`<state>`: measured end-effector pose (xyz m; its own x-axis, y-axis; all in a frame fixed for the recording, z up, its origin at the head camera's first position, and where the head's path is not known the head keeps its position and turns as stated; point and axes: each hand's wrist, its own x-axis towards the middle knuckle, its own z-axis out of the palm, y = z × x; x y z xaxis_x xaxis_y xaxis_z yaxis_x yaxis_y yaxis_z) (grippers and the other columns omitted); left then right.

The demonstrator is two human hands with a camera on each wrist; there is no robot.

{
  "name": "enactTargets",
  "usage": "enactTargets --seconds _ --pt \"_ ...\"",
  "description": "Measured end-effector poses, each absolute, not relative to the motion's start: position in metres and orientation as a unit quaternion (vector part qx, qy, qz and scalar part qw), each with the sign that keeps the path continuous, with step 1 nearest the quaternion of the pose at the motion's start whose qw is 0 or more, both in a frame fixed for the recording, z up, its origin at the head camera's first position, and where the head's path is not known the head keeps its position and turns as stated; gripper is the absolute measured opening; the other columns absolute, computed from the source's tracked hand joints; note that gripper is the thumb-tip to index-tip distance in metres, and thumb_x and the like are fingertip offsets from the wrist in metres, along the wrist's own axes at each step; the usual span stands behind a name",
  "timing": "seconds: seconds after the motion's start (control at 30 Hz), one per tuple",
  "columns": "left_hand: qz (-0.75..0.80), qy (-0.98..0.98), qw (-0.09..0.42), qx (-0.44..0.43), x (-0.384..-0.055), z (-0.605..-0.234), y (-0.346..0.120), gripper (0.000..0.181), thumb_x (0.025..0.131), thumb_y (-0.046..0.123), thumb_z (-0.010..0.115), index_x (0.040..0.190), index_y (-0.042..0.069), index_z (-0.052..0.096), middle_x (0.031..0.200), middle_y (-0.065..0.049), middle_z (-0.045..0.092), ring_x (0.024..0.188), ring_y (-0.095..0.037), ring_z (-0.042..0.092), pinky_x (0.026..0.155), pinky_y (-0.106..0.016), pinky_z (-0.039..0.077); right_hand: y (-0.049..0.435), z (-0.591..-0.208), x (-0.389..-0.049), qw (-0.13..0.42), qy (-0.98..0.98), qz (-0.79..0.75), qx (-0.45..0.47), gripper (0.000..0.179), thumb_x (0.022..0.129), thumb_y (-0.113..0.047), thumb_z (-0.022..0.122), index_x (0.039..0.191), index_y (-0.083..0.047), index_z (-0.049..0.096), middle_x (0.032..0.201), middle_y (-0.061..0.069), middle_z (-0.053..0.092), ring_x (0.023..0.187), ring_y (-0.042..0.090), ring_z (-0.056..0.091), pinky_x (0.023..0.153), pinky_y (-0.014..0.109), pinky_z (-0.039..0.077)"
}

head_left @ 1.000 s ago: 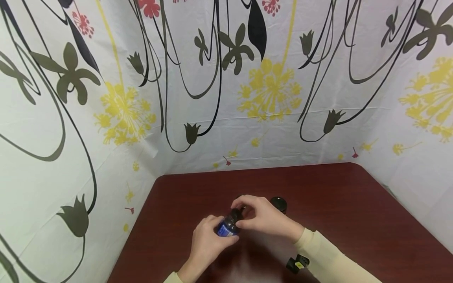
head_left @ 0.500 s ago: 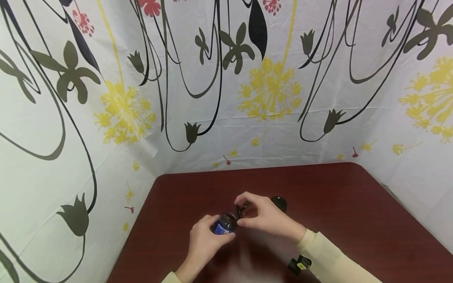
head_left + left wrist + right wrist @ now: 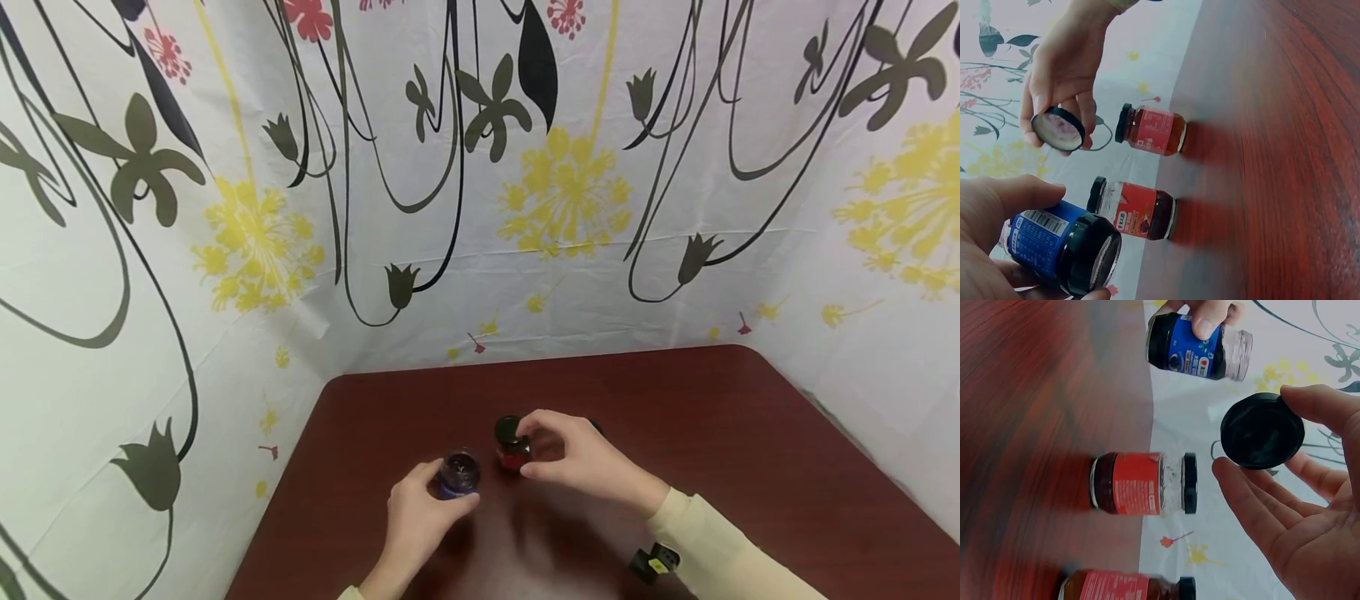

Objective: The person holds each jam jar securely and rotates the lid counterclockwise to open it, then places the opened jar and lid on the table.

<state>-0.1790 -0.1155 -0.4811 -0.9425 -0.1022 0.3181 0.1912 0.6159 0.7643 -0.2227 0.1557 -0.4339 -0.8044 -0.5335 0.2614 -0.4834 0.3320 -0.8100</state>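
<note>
In the head view my left hand (image 3: 420,517) grips a glass jar with a blue label (image 3: 1041,240), its uncovered mouth facing up. Dark contents fill the lower part of that jar. My right hand (image 3: 581,458) holds a round black lid (image 3: 1263,431) by its edge, between thumb and fingers; the lid's pale inner face (image 3: 1059,130) shows in the left wrist view. The lid and the jar are apart. Just beyond my right fingertips stands a jar with a red label (image 3: 1138,483), upright with its black lid on.
Another lidded jar, amber with a pinkish-red label (image 3: 1154,130), stands farther right, mostly hidden by my right hand in the head view. The dark red table (image 3: 675,400) meets a flower-patterned cloth (image 3: 450,233). A small black device (image 3: 655,563) sits by my right sleeve.
The black lid has come off the blue-labelled jar in my right hand. My left hand has moved left with the jar and turned it more upright; the red-labelled jar now shows between the hands.
</note>
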Motion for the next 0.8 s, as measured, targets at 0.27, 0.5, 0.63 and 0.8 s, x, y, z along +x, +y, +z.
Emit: enactTargets --seconds 0.27,0.5,0.63,0.8 --pt "-0.436 -0.884 0.169 -0.007 -0.185 -0.485 -0.124 0.060 0.060 0.035 0.095 0.113 0.016 0.075 0.100 0.010 0.070 0.095 -0.016 0.066 0.081 -0.043 0.049 0.172 -0.437 -0.224 0.003 0.831 -0.461 -0.312 0.037 0.085 -0.026 0.083 0.113 -0.019 0.060 0.101 -0.005 0.072 0.097 0.014 0.069 0.078 0.033 0.057" --pt "-0.438 -0.883 0.165 -0.002 -0.189 -0.486 -0.131 0.056 0.061 0.034 0.095 0.111 0.018 0.076 0.099 0.010 0.070 0.095 -0.018 0.066 0.080 -0.044 0.049 0.186 -0.438 -0.223 -0.004 0.846 -0.446 -0.291 0.037 0.084 -0.034 0.083 0.109 -0.019 0.060 0.101 -0.007 0.072 0.097 0.012 0.069 0.076 0.032 0.056" --pt "-0.438 -0.882 0.175 0.003 -0.194 -0.489 -0.135 0.055 0.062 0.033 0.095 0.111 0.018 0.076 0.099 0.009 0.070 0.094 -0.018 0.066 0.082 -0.045 0.049 0.195 -0.438 -0.223 -0.011 0.860 -0.431 -0.274 0.034 0.084 -0.038 0.082 0.106 -0.022 0.061 0.101 -0.010 0.072 0.096 0.010 0.069 0.075 0.032 0.054" --pt "-0.437 -0.881 0.180 0.019 -0.197 -0.495 -0.143 0.056 0.061 0.033 0.095 0.111 0.019 0.076 0.098 0.007 0.072 0.092 -0.019 0.066 0.081 -0.046 0.049 0.209 -0.440 -0.221 -0.042 0.884 -0.395 -0.245 0.031 0.082 -0.045 0.082 0.100 -0.028 0.063 0.095 -0.016 0.072 0.092 0.006 0.067 0.076 0.032 0.051"
